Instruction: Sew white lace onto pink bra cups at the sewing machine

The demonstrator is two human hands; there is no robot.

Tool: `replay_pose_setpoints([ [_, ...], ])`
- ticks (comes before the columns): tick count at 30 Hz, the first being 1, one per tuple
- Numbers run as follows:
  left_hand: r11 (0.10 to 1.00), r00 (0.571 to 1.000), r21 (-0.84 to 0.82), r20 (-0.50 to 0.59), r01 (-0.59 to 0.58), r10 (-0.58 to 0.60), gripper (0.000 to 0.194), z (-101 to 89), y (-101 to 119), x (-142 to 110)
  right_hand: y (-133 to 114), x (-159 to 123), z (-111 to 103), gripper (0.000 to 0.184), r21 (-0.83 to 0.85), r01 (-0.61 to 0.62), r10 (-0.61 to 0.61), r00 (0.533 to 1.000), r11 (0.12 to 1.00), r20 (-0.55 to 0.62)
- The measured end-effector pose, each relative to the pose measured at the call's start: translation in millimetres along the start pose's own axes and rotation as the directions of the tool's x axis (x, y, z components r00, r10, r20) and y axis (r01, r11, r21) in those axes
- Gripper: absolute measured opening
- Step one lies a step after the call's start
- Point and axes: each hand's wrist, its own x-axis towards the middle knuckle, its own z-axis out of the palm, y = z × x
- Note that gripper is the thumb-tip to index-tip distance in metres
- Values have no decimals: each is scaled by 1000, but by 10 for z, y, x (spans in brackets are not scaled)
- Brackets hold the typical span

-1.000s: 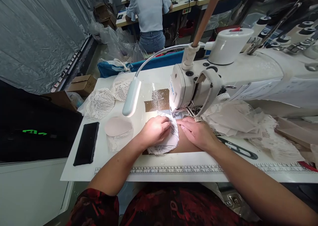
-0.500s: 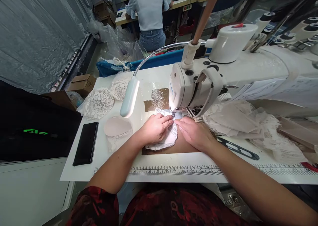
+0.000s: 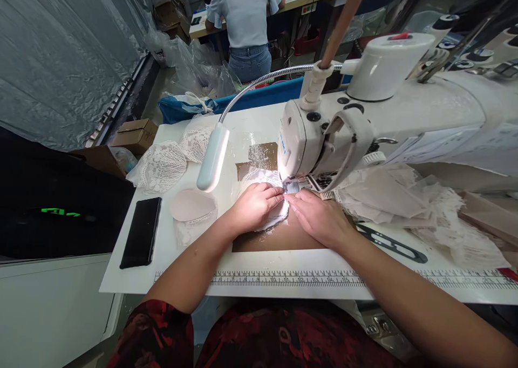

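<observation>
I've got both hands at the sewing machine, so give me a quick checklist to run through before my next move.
1. Left hand on the lace piece: ok, its fingers lie over it.
2. Right hand steadying the piece: cannot tell; its fingertips are at the piece's edge, but their hold is unclear.
3. Fingertips well away from the needle area of the machine: not ok, both hands' are right by it.
4. Lamp lighting the work: ok, the spot is bright.
5. Presser foot down: cannot tell, too small to see.
6. Phone out of the way: ok, it lies off to the left.
</observation>
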Motion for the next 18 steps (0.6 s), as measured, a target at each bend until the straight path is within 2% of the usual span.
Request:
replay_pose_setpoints([
  [8,999,994,-48,-110,0,-6,32,41,10,-2,67,-32,53,33,86,46,-42,998,995,-48],
  [18,996,986,-14,-141,88,-89,33,54,-32,22,92,0,104,37,148,32,-23,998,988,-63],
])
